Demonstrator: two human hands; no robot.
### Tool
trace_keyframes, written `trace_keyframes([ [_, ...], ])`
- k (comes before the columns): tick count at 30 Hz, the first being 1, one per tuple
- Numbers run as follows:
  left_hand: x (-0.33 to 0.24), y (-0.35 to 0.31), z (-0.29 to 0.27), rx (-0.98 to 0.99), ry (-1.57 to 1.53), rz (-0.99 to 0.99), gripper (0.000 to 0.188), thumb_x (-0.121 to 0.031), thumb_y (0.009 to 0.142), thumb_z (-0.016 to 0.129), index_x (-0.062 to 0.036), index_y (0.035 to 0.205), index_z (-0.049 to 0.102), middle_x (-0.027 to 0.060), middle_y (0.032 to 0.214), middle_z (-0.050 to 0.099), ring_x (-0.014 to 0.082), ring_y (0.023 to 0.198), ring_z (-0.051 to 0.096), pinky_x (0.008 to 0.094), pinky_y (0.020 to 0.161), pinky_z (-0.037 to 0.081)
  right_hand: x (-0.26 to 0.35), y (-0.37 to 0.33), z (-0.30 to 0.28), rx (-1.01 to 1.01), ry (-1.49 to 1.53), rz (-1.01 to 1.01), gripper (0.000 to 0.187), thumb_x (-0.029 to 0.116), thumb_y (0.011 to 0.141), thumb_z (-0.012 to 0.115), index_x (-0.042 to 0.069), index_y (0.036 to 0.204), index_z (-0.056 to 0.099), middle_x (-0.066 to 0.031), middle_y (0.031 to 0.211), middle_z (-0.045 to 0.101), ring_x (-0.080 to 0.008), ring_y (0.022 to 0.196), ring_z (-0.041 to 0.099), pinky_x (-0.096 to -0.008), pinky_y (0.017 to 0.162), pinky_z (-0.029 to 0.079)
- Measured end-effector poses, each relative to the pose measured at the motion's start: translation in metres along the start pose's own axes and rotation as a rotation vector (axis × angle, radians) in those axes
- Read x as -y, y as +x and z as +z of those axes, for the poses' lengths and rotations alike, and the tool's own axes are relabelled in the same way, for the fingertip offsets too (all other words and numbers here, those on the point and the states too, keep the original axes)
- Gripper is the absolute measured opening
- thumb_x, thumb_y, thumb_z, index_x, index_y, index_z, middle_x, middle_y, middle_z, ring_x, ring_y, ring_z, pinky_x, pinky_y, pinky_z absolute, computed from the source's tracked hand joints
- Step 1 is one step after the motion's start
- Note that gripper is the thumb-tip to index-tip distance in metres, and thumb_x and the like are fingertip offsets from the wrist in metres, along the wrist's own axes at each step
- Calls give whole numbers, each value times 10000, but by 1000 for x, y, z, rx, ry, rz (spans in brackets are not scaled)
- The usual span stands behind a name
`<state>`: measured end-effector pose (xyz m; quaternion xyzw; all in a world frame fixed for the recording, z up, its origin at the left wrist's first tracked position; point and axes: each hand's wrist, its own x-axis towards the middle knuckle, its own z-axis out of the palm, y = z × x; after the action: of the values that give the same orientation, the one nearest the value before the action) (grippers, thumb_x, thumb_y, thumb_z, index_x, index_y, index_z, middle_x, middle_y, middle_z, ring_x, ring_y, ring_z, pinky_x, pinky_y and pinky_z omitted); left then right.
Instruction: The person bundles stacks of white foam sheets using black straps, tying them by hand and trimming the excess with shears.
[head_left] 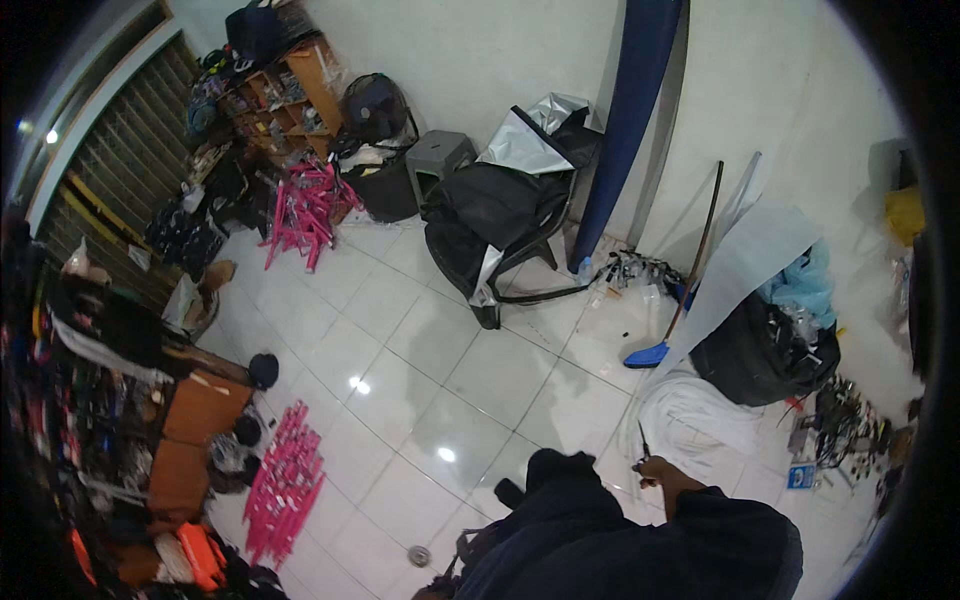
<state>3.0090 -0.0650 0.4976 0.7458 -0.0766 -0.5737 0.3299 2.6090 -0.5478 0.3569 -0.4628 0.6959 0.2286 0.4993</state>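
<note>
My right hand (654, 471) reaches out from a dark sleeve at the lower right. Its fingers are closed round a slim dark pointed tool (643, 440), whose exact kind I cannot make out. Just beyond the hand, a large coil of white strip or tubing (695, 415) lies on the tiled floor. The tool's tip points away from me, beside the coil's left edge. Low in the picture, a dim brownish shape may be part of my left hand (432, 592); no fingers can be told there. My dark clothing (640, 550) covers the lower middle.
A blue-headed broom (648, 355) leans on the wall near a stuffed black sack (765, 350). Ahead stands a black-covered chair (500, 220) beside a grey stool (438, 155). Pink packets (285, 485) lie left, with more pink pieces (305, 205) farther back. Cluttered shelves (200, 420) line the left.
</note>
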Motion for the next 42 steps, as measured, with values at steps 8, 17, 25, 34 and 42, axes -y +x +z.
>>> trace_keyframes([
  [8, -240, 197, -271, -35, 432, 61, 243, -90, 862, 500, -32, 997, 693, 53, 877, 701, 189, 813, 652, 331, 722, 516, 84, -28, 54, 135, -70, 84, 459, 494, 836, 637, 39, 819, 691, -64, 686, 687, -138, 630, 647, -306, 508, 441],
  [17, -611, 327, -173, 79, 21, 11, 301, -265, 877, 540, -30, 1030, 651, 77, 888, 644, 178, 771, 581, 306, 676, 485, 400, -29, 15, 133, 114, 16, 565, 592, 734, 693, 40, 621, 659, -55, 614, 636, -137, 532, 538, -316, 507, 400],
  [25, -822, 529, -305, 585, 789, -200, 352, -110, 853, 562, -67, 1202, 586, 89, 1029, 661, 220, 928, 625, 329, 787, 506, 544, 2, 20, -340, 642, -24, 623, 651, 761, 610, 42, 631, 636, -114, 609, 634, -255, 580, 611, -386, 603, 477],
  [34, -1089, 688, -249, 239, 1148, 635, 289, -133, 850, 565, -31, 1118, 603, 139, 991, 652, 270, 908, 618, 366, 785, 495, 620, -119, 188, -228, 904, 620, 616, 676, 726, 617, 78, 576, 618, -73, 597, 629, -212, 578, 610, -380, 608, 481],
  [42, -1149, 683, -177, 29, 1233, 977, 254, -154, 847, 567, 0, 1043, 618, 183, 957, 643, 314, 889, 612, 398, 783, 486, 704, -191, 302, -237, 1330, 819, 568, 612, 735, 671, 59, 616, 620, -67, 595, 607, -194, 566, 575, -360, 581, 459],
])
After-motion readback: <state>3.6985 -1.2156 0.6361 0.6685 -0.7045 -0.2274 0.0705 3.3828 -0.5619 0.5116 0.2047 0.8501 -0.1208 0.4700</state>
